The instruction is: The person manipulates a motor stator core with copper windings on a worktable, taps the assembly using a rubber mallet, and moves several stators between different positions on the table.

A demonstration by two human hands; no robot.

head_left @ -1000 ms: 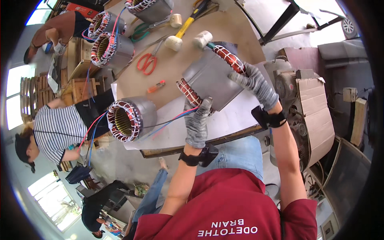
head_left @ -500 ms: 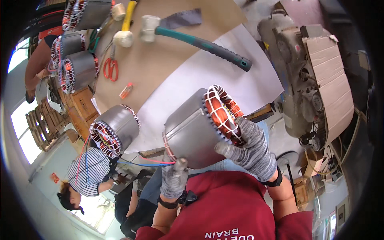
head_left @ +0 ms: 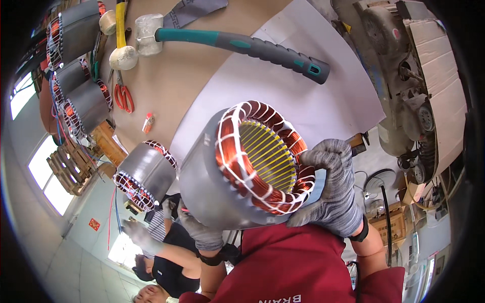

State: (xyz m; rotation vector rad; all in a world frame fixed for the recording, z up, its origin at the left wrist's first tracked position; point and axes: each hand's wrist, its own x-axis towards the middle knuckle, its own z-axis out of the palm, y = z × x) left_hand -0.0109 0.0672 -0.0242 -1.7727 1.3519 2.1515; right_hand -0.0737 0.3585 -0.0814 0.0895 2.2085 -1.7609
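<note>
Between left hand (head_left: 201,231) and right hand (head_left: 331,192), both gripping, one stator (head_left: 236,170), four more stators (head_left: 144,169) leftward

Green mallet (head_left: 230,42) reaching over white paper (head_left: 323,106); yellow mallet (head_left: 123,56), red scissors (head_left: 119,87) and small orange item (head_left: 148,122) on the tabletop (head_left: 174,81). Pallet (head_left: 75,169) near a window (head_left: 56,194); cardboard (head_left: 440,91) beside a machine (head_left: 395,123).

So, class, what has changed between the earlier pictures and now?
The stator has come toward the person and turned, so its yellow-lined bore now shows. Left hand and right hand stay on it; the green-handled mallet and red scissors stayed on the table.
</note>
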